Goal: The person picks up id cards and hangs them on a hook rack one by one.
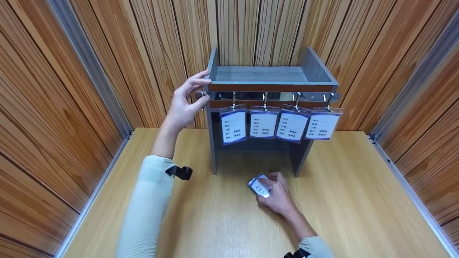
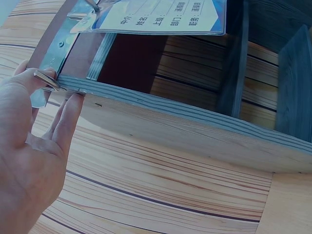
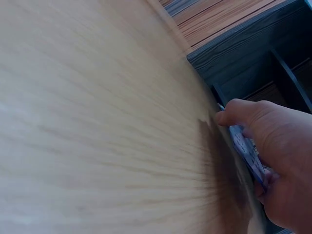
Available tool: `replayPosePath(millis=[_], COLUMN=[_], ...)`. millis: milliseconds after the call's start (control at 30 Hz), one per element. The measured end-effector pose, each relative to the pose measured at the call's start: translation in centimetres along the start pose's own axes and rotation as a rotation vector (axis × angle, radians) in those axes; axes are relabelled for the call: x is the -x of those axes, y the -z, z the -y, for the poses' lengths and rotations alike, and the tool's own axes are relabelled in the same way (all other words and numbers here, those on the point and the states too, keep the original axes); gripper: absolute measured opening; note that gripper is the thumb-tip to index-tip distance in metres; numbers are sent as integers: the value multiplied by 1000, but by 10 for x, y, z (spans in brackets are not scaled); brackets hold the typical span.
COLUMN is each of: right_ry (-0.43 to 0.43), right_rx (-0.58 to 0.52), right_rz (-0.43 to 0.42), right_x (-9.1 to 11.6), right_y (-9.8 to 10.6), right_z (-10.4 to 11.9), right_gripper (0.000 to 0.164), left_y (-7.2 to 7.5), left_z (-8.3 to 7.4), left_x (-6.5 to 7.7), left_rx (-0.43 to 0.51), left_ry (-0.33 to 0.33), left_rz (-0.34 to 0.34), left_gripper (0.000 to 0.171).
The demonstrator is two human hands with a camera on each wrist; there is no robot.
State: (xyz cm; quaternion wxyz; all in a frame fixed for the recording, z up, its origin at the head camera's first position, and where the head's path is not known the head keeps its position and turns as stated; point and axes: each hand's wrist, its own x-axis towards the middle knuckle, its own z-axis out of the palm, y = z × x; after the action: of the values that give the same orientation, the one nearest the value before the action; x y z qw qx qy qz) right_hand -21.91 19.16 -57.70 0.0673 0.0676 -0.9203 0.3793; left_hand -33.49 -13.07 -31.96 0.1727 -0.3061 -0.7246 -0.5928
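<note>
In the head view, my right hand (image 1: pixel 279 197) pinches a clear-sleeved name badge (image 1: pixel 261 186) low over the table, in front of the shelf. The badge has a white card with blue corners; in the right wrist view the badge (image 3: pixel 246 148) is tilted, nearly edge-on, under my thumb. My left hand (image 1: pixel 188 98) holds the small grey shelf (image 1: pixel 211 143) by its upper left front edge, with thumb and fingers about the end of the metal hook rail (image 1: pixel 312 96). A bare hook (image 2: pixel 46 78) sits between these fingers in the left wrist view.
Several similar badges (image 1: pixel 233 125) hang in a row from the rail's other hooks, across the front of the shelf. The light wooden table (image 1: pixel 358 200) is bounded by wood-panelled walls (image 1: pixel 168 53) behind and at both sides, with metal strips along the edges.
</note>
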Motion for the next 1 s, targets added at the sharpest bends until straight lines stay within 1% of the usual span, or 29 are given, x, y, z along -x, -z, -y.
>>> replayPosePath(millis=[267,400,600,833,1000], right_ry=[12,40,84,166,225], right_rx=[-19,-25,-38,-43,-51], right_rz=[-41,-51,-89,-143,-190], right_x=[4,5,6,7,9], right_y=[1,3,7,9,7], right_z=[5,9,16,26,35], right_gripper=[57,57,57,58,59], left_y=[3,7,13,20,25], left_z=[-2,-2,-5,-10,-11], left_x=[-1,-4,-9,-12,-15], left_rx=[-1,-2,-25,-5,-1], left_ry=[15,20,67,141,175], left_rz=[21,37,71,118,170], left_gripper=[37,36,34,35,38])
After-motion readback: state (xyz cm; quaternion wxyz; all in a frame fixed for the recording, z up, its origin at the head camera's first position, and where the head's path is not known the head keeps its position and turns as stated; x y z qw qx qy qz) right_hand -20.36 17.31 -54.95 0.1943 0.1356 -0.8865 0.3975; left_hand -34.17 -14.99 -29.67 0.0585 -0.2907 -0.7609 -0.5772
